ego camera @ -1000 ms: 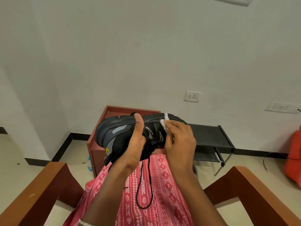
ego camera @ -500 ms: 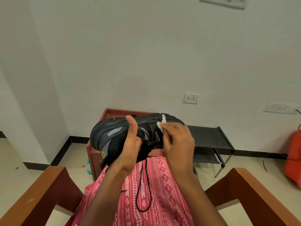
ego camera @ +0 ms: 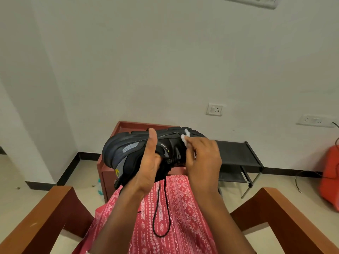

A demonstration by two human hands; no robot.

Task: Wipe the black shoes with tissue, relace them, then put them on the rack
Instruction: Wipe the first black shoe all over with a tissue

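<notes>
A black shoe (ego camera: 128,149) with grey panels lies on its side in the air above my lap, sole turned away from me. My left hand (ego camera: 148,167) grips its middle, thumb pointing up across the upper. My right hand (ego camera: 203,158) presses a small white tissue (ego camera: 185,138) against the shoe near the sole edge. A loose black lace (ego camera: 161,217) hangs from the shoe in a loop over my red patterned clothing. The black two-shelf rack (ego camera: 238,154) stands on the floor behind my right hand, against the wall.
A reddish-brown wooden cabinet (ego camera: 106,167) stands behind the shoe, a small bottle (ego camera: 100,186) on the floor beside it. Brown wooden chair arms (ego camera: 42,222) flank my lap. An orange object (ego camera: 330,178) and cables sit at the right.
The shoe and both hands have shifted slightly down and left in view. My right hand keeps the tissue on the shoe's side near the sole.
</notes>
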